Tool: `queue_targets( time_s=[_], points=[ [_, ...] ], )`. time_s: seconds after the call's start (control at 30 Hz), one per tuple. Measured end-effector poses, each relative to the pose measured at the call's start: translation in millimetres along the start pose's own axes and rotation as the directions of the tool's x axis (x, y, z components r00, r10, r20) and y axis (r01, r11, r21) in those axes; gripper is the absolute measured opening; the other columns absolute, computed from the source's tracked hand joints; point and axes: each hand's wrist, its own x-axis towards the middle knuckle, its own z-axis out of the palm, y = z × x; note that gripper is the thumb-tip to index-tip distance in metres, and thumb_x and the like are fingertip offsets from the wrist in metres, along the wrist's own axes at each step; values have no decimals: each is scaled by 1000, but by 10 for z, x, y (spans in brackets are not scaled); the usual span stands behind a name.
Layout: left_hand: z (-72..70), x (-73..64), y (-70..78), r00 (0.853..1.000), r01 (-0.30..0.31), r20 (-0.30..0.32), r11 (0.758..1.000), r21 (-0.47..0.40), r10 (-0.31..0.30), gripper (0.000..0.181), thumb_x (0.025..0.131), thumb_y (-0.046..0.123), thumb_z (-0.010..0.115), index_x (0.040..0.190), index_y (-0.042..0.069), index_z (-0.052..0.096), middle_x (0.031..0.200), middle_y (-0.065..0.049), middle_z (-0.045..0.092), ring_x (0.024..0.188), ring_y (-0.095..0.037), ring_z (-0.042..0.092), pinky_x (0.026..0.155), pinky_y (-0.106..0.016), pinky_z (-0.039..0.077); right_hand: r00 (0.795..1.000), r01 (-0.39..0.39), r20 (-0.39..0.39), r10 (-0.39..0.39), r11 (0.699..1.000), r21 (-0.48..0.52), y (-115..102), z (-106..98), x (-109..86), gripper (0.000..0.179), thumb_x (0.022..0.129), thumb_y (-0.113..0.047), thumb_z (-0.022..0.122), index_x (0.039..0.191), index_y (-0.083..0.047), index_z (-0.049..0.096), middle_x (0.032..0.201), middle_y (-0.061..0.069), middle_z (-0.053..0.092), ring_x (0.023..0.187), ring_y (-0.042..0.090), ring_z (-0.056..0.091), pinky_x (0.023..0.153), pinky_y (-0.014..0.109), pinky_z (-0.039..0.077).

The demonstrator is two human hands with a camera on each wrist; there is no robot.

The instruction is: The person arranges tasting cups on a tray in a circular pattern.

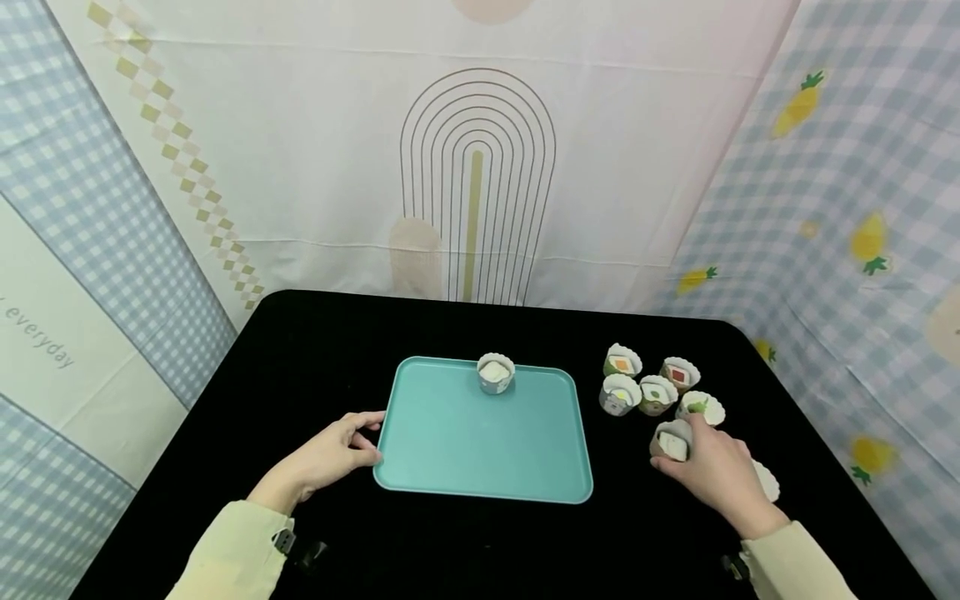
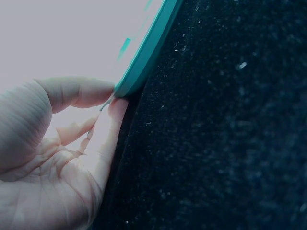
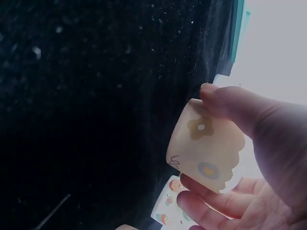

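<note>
My left hand (image 1: 326,454) is at the near-left side of a teal tray (image 1: 480,442); in the left wrist view, thumb and finger pinch its rim (image 2: 141,55). On the far edge of the tray stands a paper cake cup (image 1: 495,375) with a white filling. To the right, my right hand (image 1: 720,471) grips another paper cake cup (image 1: 672,442) holding a white square piece. The right wrist view shows this cup's pale, flower-printed side (image 3: 206,143) between thumb and fingers, its scalloped rim toward the palm. A strawberry-printed cup (image 3: 171,201) lies beyond the fingers.
Several filled paper cups stand right of the tray, among them one with an orange square (image 1: 621,362), one with a red square (image 1: 679,374) and one with green filling (image 1: 701,407). Another cup (image 1: 766,481) is partly hidden by my right hand. Hanging cloths border the black table.
</note>
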Motion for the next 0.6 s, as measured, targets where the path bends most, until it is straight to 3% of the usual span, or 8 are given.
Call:
queue_targets(
  time_s=[0.27,0.47,0.53,0.6],
  points=[
    [9,3,-7,1000,-2,0,1000,0,2,60,78,17,68,132,24,43,119,0,41,87,-18,53,81,-38,41,999,40,-22,-39,999,26,-57,20,-7,65,70,-41,71,112,3,46,79,7,57,64,21,50,67,50,31],
    [-3,-3,-16,1000,-3,1,1000,-3,3,60,78,17,68,131,24,43,119,-1,41,87,-19,53,81,-38,41,992,91,-90,-85,994,66,-298,-33,45,57,68,-38,73,106,-3,48,75,3,55,64,18,50,65,46,33],
    [-6,-5,-17,1000,-4,3,1000,-3,4,60,78,18,68,132,24,42,119,-1,41,88,-19,52,81,-39,41,994,97,-63,-90,989,110,-402,-35,89,59,69,-38,72,109,-3,46,78,4,55,64,17,50,63,43,35],
    [-4,-4,-19,1000,-1,5,1000,-6,1,60,78,18,68,132,24,42,120,-1,41,88,-19,53,81,-39,41,996,85,13,-90,976,199,-513,-27,130,66,71,-40,70,117,-3,41,86,6,55,66,17,51,59,39,38]
  ],
)
